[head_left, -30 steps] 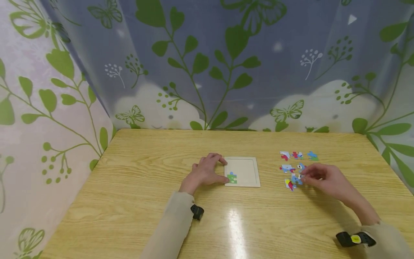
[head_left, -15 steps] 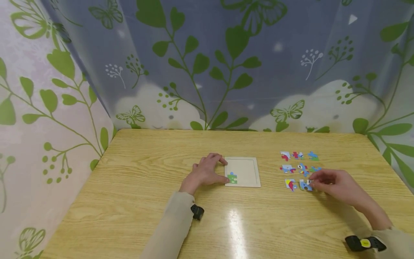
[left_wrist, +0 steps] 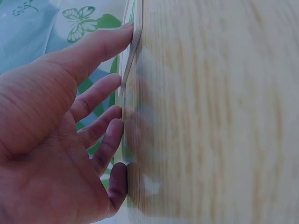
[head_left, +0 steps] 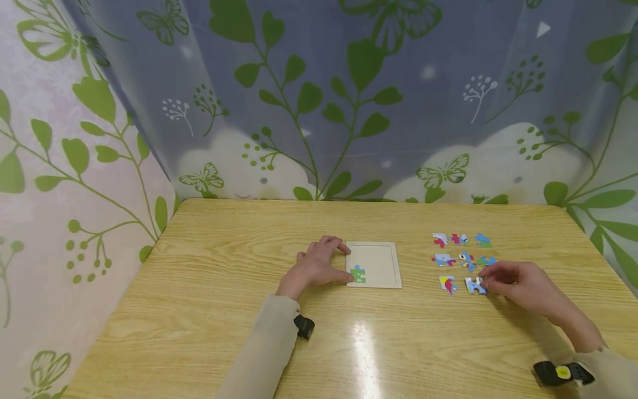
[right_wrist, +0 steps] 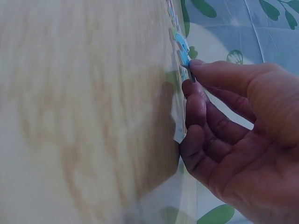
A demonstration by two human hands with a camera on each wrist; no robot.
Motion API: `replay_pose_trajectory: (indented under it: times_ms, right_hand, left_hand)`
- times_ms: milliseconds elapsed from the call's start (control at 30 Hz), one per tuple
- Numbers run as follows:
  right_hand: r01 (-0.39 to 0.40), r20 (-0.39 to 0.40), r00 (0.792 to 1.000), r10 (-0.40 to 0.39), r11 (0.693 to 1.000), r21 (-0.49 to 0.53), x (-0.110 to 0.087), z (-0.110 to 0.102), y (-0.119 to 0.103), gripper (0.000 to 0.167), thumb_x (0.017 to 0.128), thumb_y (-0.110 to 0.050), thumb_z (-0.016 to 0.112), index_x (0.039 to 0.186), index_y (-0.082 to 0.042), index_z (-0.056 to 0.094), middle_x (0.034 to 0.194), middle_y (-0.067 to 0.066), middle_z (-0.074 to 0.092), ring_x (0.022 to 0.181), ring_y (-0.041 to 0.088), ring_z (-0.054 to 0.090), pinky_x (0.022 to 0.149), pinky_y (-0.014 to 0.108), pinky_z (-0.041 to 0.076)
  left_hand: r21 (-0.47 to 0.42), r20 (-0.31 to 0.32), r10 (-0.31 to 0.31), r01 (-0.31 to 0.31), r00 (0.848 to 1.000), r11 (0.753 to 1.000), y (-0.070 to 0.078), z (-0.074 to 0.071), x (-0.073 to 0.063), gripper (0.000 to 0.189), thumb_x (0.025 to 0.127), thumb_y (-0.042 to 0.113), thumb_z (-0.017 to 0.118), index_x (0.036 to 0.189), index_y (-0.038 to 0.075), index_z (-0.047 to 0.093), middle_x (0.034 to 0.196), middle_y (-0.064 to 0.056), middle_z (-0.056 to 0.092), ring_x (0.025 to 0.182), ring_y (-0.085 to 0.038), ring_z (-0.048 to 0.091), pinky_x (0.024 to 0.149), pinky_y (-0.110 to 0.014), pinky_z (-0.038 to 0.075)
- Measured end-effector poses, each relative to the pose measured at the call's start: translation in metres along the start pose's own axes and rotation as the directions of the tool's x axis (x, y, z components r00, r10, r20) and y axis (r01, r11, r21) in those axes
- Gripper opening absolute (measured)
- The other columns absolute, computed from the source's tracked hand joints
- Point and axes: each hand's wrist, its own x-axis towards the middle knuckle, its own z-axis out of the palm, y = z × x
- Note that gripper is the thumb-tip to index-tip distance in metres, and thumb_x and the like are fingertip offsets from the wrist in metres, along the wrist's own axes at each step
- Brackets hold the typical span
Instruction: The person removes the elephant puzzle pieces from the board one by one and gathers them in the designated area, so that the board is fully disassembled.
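Note:
My right hand (head_left: 520,285) pinches a blue-and-white jigsaw piece (head_left: 474,286) between thumb and index finger, at or just over the table; in the right wrist view the piece (right_wrist: 183,50) is seen nearly edge-on. My left hand (head_left: 317,265) rests at the left side of a square puzzle tray (head_left: 381,263), thumb on its near left corner and index finger at its far left. In the left wrist view the thumb touches the tray's edge (left_wrist: 134,51), the other fingers loosely bent. A green jigsaw piece (head_left: 358,275) lies in the tray's near left corner.
Several loose jigsaw pieces lie in rows right of the tray, among them a yellow-and-red one (head_left: 447,284), a bird-eye one (head_left: 466,260) and a green-and-blue one (head_left: 487,261) beside my right hand. The wooden table (head_left: 224,233) meets a leaf-patterned curtain (head_left: 319,111).
My right hand has moved right and slightly nearer with the blue-and-white jigsaw piece, away from its neighbours. The piece has turned, its white part now toward the far side. My left hand stays put.

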Motion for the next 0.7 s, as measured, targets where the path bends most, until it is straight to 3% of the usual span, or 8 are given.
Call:
replay_pose_trajectory:
  times_ms: [433,700]
  right_hand:
    - [-0.008,0.013,1.000,0.008,1.000,-0.010,0.0016,0.0004,0.0054,0.025,0.098,-0.023,0.070,0.114,-0.004,0.072,0.096,0.004,0.073,0.076,-0.002,0.057,0.062,0.024,0.045]
    - [0.021,-0.024,0.999,-0.022,0.999,-0.030,0.0009,0.0001,0.0016,0.025,0.098,-0.026,0.071,0.113,-0.006,0.073,0.098,0.006,0.074,0.077,-0.005,0.059,0.063,0.023,0.048]
  left_hand:
    - [-0.005,0.006,0.006,-0.006,1.000,1.000,-0.0008,-0.0006,0.0006,0.055,0.087,0.039,0.081,0.135,0.024,0.060,0.165,0.000,0.034,0.149,-0.038,0.032,0.114,-0.068,0.023]
    - [-0.002,0.065,0.040,-0.040,0.997,0.999,-0.0055,-0.0050,0.0017,0.058,0.088,0.040,0.079,0.139,0.025,0.057,0.168,-0.003,0.028,0.151,-0.040,0.028,0.116,-0.072,0.019]
